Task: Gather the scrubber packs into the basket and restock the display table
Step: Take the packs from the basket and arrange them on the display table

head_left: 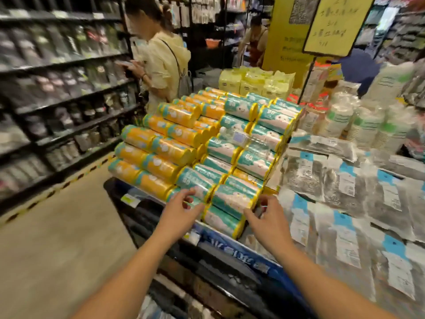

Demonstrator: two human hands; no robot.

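Scrubber packs: label print too blurred to read. Yellow sign: cropped by top edge, handwriting illegible.

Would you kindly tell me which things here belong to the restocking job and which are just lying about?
Job: scrubber packs, display table, left hand and right hand, both at the teal rolls.
Lying about: orange rolls, paper cups, yellow packs, wall shelves, a shopper. No basket shows.
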